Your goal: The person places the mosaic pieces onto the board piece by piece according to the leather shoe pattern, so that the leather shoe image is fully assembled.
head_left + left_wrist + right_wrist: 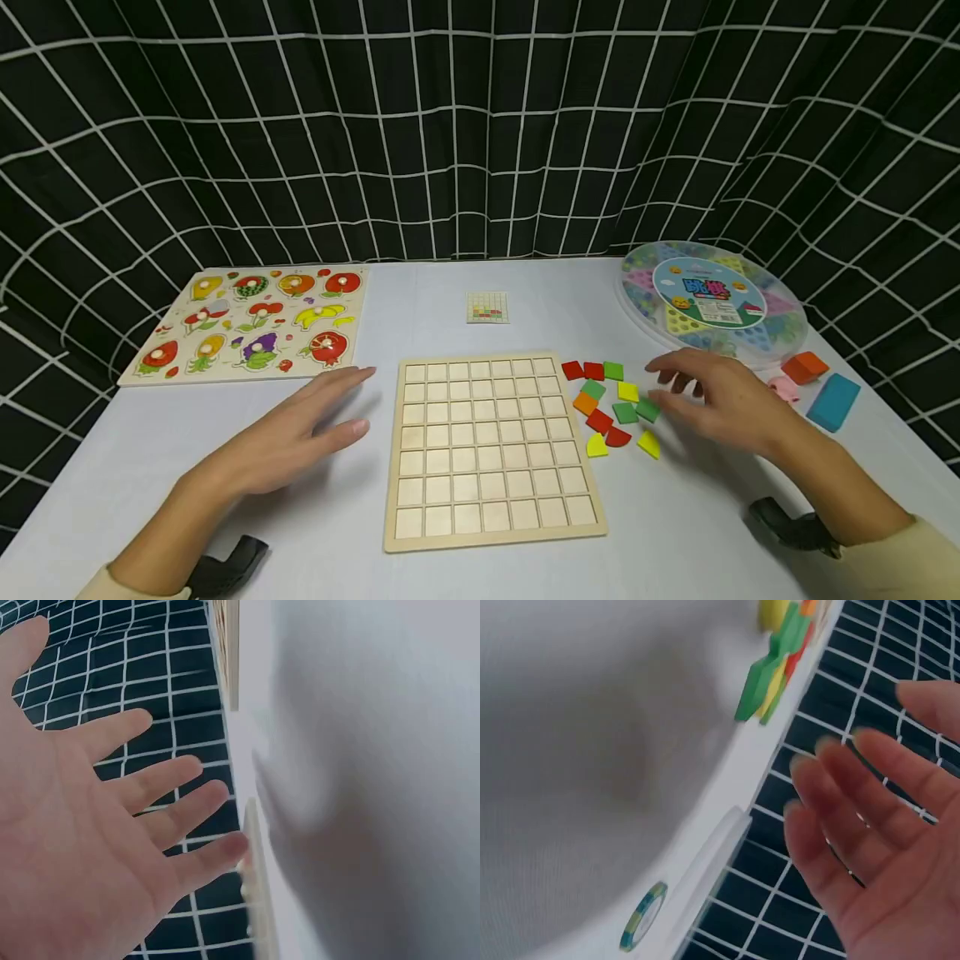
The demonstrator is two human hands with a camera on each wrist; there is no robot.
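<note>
A pale wooden grid board (495, 450) lies flat in the middle of the white table (420, 292), its squares bare. Just right of it sits a loose cluster of coloured tiles (611, 408): red, green, yellow, orange. My left hand (360, 400) hovers left of the board with straight, spread fingers and holds nothing; the left wrist view shows its bare palm (112, 825). My right hand (663, 383) hovers at the right edge of the tiles with relaxed fingers, holding nothing. In the right wrist view its fingers (870, 817) are apart from the tiles (776, 667).
A fruit peg puzzle (255, 321) lies at the back left. A small pattern card (487, 307) sits behind the board. At the back right stands a round clear plastic game box (712, 300), with orange (804, 367), blue (834, 402) and pink (783, 387) blocks beside it. Black grid curtain surrounds the table.
</note>
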